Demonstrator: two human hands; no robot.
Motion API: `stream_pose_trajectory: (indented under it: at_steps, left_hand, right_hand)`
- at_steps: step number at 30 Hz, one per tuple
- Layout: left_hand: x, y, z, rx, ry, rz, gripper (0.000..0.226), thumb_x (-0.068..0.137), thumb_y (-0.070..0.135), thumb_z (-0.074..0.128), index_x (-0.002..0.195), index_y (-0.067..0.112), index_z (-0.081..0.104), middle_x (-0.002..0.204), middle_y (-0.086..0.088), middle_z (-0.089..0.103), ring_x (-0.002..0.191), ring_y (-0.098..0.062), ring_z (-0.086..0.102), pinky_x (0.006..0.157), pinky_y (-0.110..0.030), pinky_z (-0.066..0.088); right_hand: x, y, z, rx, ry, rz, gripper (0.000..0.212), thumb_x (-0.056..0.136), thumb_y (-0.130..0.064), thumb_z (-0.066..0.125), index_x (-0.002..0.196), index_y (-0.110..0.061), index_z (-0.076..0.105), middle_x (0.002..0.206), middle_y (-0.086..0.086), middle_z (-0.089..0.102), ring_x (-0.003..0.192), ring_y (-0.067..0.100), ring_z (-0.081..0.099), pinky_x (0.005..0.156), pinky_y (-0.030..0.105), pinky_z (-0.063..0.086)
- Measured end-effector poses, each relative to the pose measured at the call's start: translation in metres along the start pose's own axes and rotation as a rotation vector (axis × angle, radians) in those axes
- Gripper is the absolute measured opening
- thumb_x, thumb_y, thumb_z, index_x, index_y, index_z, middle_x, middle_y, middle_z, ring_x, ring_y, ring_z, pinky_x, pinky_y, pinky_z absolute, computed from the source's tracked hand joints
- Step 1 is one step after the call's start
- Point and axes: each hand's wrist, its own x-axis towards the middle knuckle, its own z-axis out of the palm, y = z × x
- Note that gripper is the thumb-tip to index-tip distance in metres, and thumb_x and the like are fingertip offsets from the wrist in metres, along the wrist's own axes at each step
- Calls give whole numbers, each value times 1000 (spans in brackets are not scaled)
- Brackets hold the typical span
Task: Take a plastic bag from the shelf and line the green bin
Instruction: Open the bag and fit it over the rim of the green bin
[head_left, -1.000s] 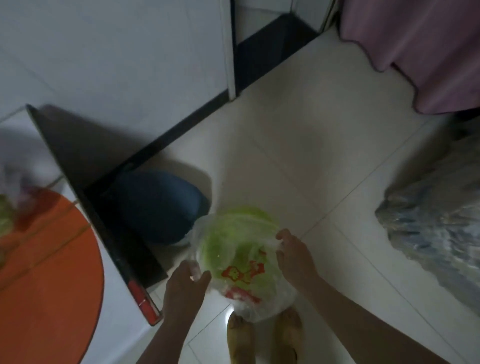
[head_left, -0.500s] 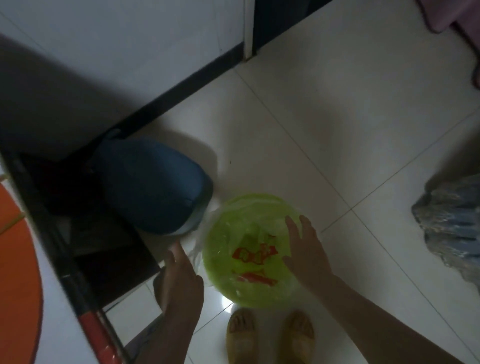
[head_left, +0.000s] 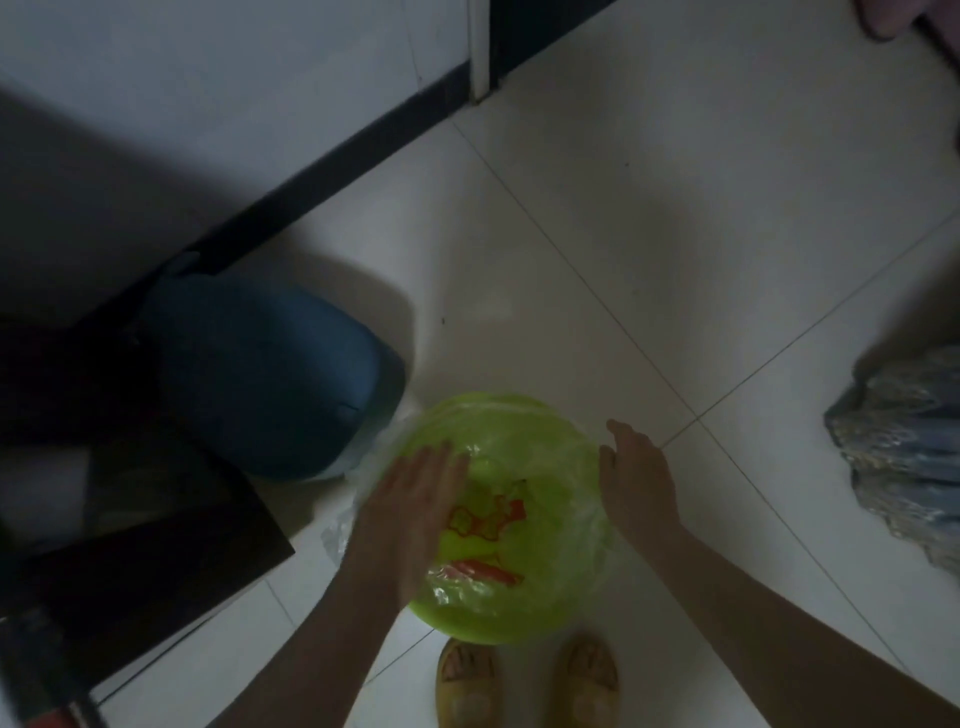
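The round green bin stands on the white tiled floor just in front of my feet. A clear plastic bag with red print lies inside it, and its edge spills over the bin's left rim. My left hand is flat with fingers spread, pressing on the bag over the bin's left side; it is blurred. My right hand is open at the bin's right rim, fingers pointing up and slightly curved, holding nothing.
A dark blue rounded container sits left of the bin, against a dark shelf unit. A crumpled grey plastic sack lies at the right edge. My yellow slippers are below the bin. Wall and black skirting run behind.
Both hands let go of the bag's edges as it settled into the bin. My left hand moved from outside the bin's left rim onto the bag. The camera tilted further down.
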Motion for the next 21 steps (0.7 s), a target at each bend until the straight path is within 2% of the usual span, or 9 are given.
stream_pose_trajectory:
  at_steps: [2, 3, 5, 7, 10, 13, 16, 18, 21]
  left_hand:
    - [15, -15, 8, 57, -130, -239, 74, 92, 19, 46, 148, 11, -2, 160, -11, 9, 145, -27, 18, 119, -44, 17]
    - [21, -20, 11, 66, -135, -288, 76, 93, 22, 43, 147, 13, -8, 161, -9, 4, 146, -26, 13, 120, -44, 14]
    - [34, -27, 12, 26, -112, -306, 77, 91, 29, 45, 148, 17, -7, 160, -7, 7, 145, -24, 14, 119, -45, 15]
    - [46, -31, 12, -29, -78, -309, 72, 93, 37, 40, 149, 22, -2, 160, -6, 11, 145, -23, 15, 118, -47, 16]
    - [64, -41, 19, -58, -71, -342, 62, 96, 42, 29, 149, 25, 2, 159, -5, 15, 144, -23, 18, 116, -48, 16]
    - [71, -53, 28, -121, -159, -409, 57, 97, 47, 18, 149, 27, 4, 159, -3, 17, 144, -22, 19, 116, -50, 13]
    - [66, -60, 38, -127, -213, -446, 57, 96, 51, 18, 148, 30, 13, 156, -1, 29, 139, -24, 34, 113, -51, 26]
    - [64, -57, 41, -357, -237, -507, 55, 96, 51, 21, 148, 31, 15, 155, -3, 31, 138, -27, 35, 113, -47, 27]
    - [74, -53, 43, -578, -173, -518, 55, 97, 49, 25, 147, 29, 18, 153, -11, 32, 139, -30, 31, 112, -43, 24]
  right_hand:
    - [9, 6, 3, -104, -10, -1, 32, 94, -14, 44, 125, -10, 52, 118, 16, 64, 113, 32, 55, 91, 40, 48]
    - [13, 8, 4, -137, 0, -18, 27, 92, -14, 46, 116, -10, 58, 110, 15, 67, 105, 32, 58, 84, 38, 50]
    - [22, 10, 7, -119, 58, -53, 16, 90, -13, 48, 95, -10, 63, 94, 13, 69, 91, 32, 61, 69, 34, 48]
    - [32, 9, 7, -9, 136, -59, 15, 91, -12, 49, 89, -7, 63, 86, 13, 69, 82, 32, 63, 63, 30, 43]
    - [47, 6, 8, 117, 194, -14, 9, 91, -10, 51, 97, -7, 56, 85, 15, 66, 79, 31, 62, 66, 34, 45]
    - [57, 9, 12, 31, 159, -2, 10, 88, -1, 49, 91, -10, 52, 77, 9, 58, 70, 29, 56, 60, 31, 40]
    - [59, 17, 20, -58, 46, 16, 21, 81, 8, 51, 88, -11, 59, 79, 6, 57, 72, 25, 54, 65, 32, 45]
    - [59, 21, 26, -40, 5, 22, 22, 81, 8, 53, 87, -12, 62, 80, 4, 59, 73, 24, 55, 68, 31, 47]
    - [64, 17, 31, 184, 92, 26, 13, 84, 1, 57, 83, -10, 63, 78, 6, 62, 69, 21, 57, 62, 22, 44]
